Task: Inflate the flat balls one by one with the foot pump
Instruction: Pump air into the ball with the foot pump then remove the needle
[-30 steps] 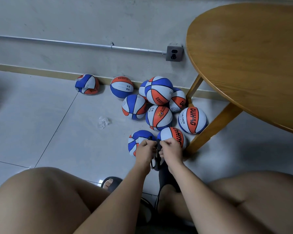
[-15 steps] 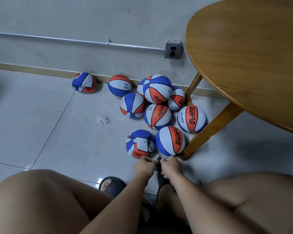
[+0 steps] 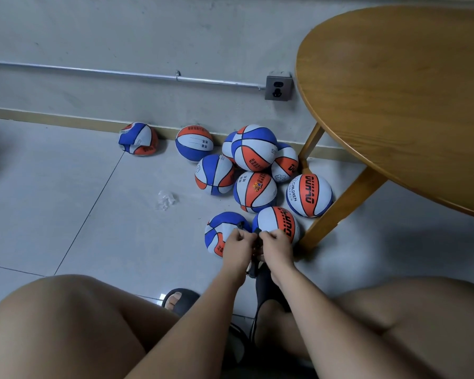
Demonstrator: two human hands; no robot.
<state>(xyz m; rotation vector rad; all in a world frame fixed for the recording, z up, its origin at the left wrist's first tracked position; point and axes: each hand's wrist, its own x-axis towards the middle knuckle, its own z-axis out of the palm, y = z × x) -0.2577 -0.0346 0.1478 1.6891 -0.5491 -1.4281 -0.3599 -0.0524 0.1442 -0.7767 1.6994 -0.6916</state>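
Left hand (image 3: 238, 242) with hose (image 3: 253, 270) forward, over ball (image 3: 216, 233)

The pale grey tiled floor (image 3: 66, 214) carries a cluster of blue, white and orange rubber balls (image 3: 255, 191), one caved-in ball (image 3: 138, 138) apart at the skirting, a crumpled clear plastic scrap (image 3: 165, 199) and slanted wooden table legs (image 3: 340, 206).

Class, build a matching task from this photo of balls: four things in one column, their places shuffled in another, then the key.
1. dented blue, white and orange ball
2. crumpled clear plastic scrap
3. grey wall socket
4. round ball printed CHILDREN

A. at the end of the metal pipe
B. beside the wooden table leg
C. alone against the baseboard, far left
D. on open grey floor tile, touching nothing else

Pairs: 1-C, 2-D, 3-A, 4-B
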